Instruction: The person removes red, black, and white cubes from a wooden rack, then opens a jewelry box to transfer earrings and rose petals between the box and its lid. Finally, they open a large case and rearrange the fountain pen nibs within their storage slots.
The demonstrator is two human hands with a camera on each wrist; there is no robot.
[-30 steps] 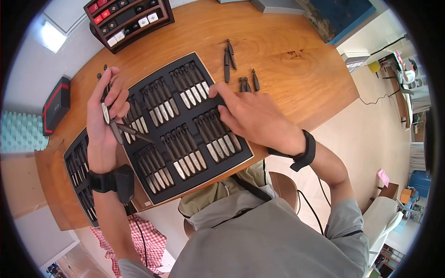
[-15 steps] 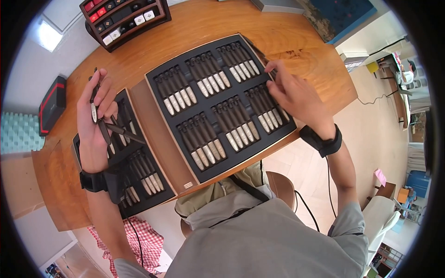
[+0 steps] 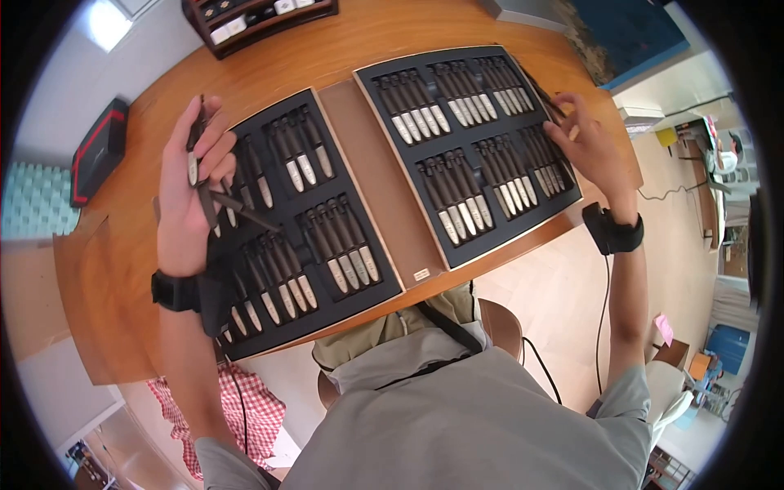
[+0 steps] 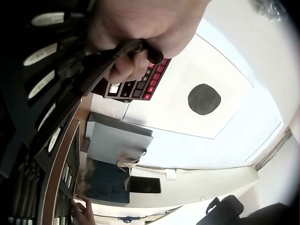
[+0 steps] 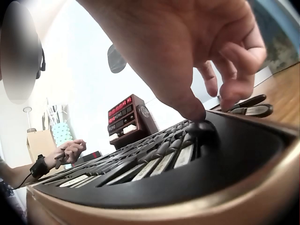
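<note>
A wide hinged case [image 3: 380, 167] lies unfolded on the wooden table, its two black-lined panels joined by a brown spine. Rows of slim dark sticks with pale, label-like ends [image 3: 514, 188] fill its slots; the left panel has gaps. My left hand [image 3: 192, 184], raised over that panel, holds several such sticks [image 3: 249, 212] in curled fingers. One held stick [image 4: 101, 72] shows a rounded knob in the left wrist view. At the case's far right edge, my right hand [image 3: 596, 151] grips the rim, thumb on the black lining [image 5: 243, 140] and fingers outside.
Loose dark sticks [image 5: 253, 110] lie on the table just beyond the case's right rim. A dark wooden rack [image 3: 220, 45] with small boxes stands at the back. Further left sits a black box with a red stripe [image 3: 102, 151]. A blue panel [image 3: 629, 37] is at the back right.
The case has slid to the right with my right hand, uncovering more of its left panel and spine. My left hand still holds the sticks; the head view has shifted.
</note>
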